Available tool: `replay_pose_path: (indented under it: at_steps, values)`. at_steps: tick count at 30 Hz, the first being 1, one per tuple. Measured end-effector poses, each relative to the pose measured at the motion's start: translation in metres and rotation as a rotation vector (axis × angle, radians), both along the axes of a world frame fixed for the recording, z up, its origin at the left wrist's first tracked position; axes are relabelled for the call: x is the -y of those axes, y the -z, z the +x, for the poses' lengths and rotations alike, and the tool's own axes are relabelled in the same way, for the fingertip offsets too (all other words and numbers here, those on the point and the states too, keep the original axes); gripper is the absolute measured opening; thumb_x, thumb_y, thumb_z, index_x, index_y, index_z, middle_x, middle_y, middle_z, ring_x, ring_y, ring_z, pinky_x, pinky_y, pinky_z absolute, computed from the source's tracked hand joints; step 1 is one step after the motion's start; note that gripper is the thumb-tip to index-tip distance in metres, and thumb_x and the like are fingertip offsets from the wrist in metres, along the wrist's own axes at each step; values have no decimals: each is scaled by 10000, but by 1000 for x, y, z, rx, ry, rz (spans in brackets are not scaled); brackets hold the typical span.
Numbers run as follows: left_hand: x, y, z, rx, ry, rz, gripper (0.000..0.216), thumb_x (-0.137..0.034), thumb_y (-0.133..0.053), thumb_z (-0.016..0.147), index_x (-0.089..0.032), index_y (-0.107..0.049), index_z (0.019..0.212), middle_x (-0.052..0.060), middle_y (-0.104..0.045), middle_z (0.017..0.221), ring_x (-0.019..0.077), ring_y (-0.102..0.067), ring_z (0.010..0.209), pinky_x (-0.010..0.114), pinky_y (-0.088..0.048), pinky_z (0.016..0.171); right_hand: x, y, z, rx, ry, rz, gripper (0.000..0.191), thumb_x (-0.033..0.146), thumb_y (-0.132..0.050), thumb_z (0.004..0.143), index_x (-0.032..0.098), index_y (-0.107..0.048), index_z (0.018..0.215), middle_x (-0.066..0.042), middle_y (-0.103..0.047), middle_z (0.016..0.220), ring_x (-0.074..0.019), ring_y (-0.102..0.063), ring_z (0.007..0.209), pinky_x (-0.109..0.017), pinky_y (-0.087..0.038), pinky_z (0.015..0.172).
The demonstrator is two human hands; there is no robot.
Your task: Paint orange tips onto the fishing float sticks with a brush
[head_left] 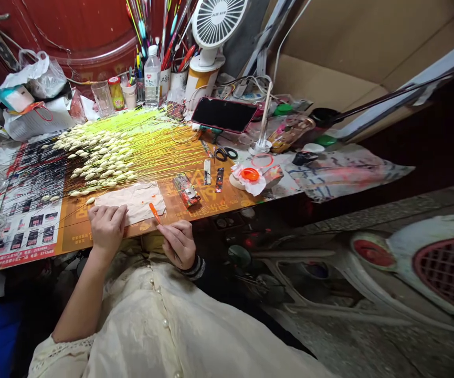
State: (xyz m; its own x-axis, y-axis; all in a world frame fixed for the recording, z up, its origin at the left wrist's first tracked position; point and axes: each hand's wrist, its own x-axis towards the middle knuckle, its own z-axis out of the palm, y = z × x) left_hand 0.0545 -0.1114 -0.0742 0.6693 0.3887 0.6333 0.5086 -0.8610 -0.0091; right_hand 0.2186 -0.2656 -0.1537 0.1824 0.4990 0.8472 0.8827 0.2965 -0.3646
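Observation:
My left hand rests at the near edge of the table with its fingers curled down onto a pale cloth; I cannot see anything in it. My right hand is closed in a pinch on a small orange-tipped brush, whose tip points up over the cloth's right edge. Just beyond the cloth lies a large spread of fishing floats with white bodies and thin yellow-green stems fanning out to the right.
A small dish of orange paint on white paper, scissors, a dark phone, a water bottle, a white desk fan and cups of rods crowd the table's far side. A heater stands lower right.

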Motion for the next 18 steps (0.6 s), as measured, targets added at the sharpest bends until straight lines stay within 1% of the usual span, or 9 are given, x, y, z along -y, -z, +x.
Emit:
replay_pose_path:
  at_steps: [6, 18]
  values:
    - [3, 0, 0, -8, -15, -5, 158, -262, -536, 958, -249, -672, 1036, 24, -723, 834, 193, -576, 791, 404, -323, 829, -3, 0, -8, 28, -24, -49, 572, 143, -530, 907, 244, -441, 1463, -65, -708, 1133, -222, -557, 999, -429, -448, 916]
    - [2, 1, -1, -1, -12, -12, 161, -265, -551, 954, -233, -680, 1045, 26, -728, 841, 185, -589, 799, 401, -325, 841, -5, -4, -13, 26, 15, -55, 594, 111, -559, 898, 240, -443, 1466, -68, -709, 1157, -222, -555, 1004, -415, -433, 905]
